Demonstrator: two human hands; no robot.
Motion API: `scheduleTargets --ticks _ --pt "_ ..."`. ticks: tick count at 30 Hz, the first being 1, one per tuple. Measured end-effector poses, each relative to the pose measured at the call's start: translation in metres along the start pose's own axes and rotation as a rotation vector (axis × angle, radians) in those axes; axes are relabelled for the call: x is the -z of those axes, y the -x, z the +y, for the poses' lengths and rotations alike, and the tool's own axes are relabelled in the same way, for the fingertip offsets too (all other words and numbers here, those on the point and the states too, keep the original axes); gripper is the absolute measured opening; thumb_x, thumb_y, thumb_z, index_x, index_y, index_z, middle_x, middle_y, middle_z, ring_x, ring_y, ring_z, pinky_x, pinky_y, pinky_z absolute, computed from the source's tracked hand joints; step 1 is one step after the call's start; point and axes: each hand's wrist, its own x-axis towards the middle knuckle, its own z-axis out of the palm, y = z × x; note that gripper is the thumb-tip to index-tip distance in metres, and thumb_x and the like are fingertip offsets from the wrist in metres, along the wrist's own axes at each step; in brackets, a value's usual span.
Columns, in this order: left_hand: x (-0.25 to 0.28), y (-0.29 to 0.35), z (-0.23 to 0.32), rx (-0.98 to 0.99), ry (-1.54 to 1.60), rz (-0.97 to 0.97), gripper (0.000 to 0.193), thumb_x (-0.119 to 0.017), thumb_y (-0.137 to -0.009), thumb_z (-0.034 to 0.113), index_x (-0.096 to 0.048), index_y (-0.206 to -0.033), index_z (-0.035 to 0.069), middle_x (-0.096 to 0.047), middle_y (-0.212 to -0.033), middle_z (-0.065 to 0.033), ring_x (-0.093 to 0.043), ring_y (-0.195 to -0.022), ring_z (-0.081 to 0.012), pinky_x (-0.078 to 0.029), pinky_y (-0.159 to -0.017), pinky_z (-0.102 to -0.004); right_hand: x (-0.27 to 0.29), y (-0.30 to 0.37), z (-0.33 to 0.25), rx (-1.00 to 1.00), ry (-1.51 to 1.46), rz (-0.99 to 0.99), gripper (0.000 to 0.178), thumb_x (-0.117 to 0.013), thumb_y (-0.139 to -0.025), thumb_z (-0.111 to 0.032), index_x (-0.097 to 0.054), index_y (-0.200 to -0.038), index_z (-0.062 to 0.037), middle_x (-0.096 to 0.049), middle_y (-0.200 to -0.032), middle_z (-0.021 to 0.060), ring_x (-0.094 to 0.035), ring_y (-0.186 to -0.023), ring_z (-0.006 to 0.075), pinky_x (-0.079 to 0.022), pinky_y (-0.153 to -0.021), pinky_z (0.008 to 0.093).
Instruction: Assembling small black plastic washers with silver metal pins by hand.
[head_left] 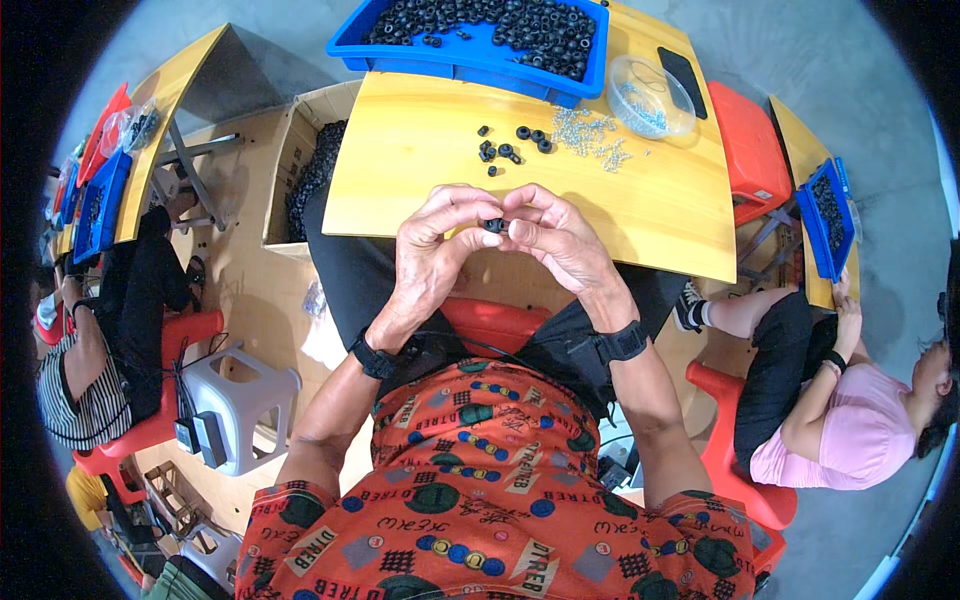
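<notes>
Above the near edge of the yellow table, both my hands meet at one small round black part. My left hand pinches it between thumb and fingertips. From the other side, my right hand closes its thumb and fingers on the same part. The fingertips hide much of it, so its exact kind is unclear. Just beyond my hands lie several loose black parts. To their right is a scatter of small shiny silver pieces.
A blue tray of black parts stands at the far edge. Beside it are a clear bowl and a dark phone. A cardboard box sits left, a red stool right. People work at tables on both sides.
</notes>
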Motion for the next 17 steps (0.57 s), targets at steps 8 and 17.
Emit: scheduleTargets --ticks 8,17 --pt "0.004 -0.007 0.008 -0.092 -0.162 -0.096 0.028 -0.071 -0.07 -0.008 -0.071 -0.096 0.004 -0.068 -0.092 -0.0054 -0.061 -0.096 -0.022 -0.049 -0.085 -0.0331 -0.005 0.001 -0.009 -0.009 0.085 0.008 0.028 -0.071 -0.087 -0.011 -0.054 -0.109 -0.0057 -0.063 -0.098 0.0036 -0.06 -0.091 0.0112 -0.048 -0.086 0.0268" --pt "0.004 -0.013 0.012 -0.229 -0.362 -0.167 0.031 -0.071 -0.066 -0.009 -0.071 -0.094 0.005 -0.069 -0.09 -0.0029 -0.062 -0.093 -0.0239 -0.051 -0.082 -0.0336 -0.006 0.004 -0.003 -0.069 -0.15 -0.003 0.037 -0.069 -0.088 -0.009 -0.048 -0.119 -0.0078 -0.061 -0.105 0.0063 -0.06 -0.096 0.0141 -0.048 -0.094 0.0314"
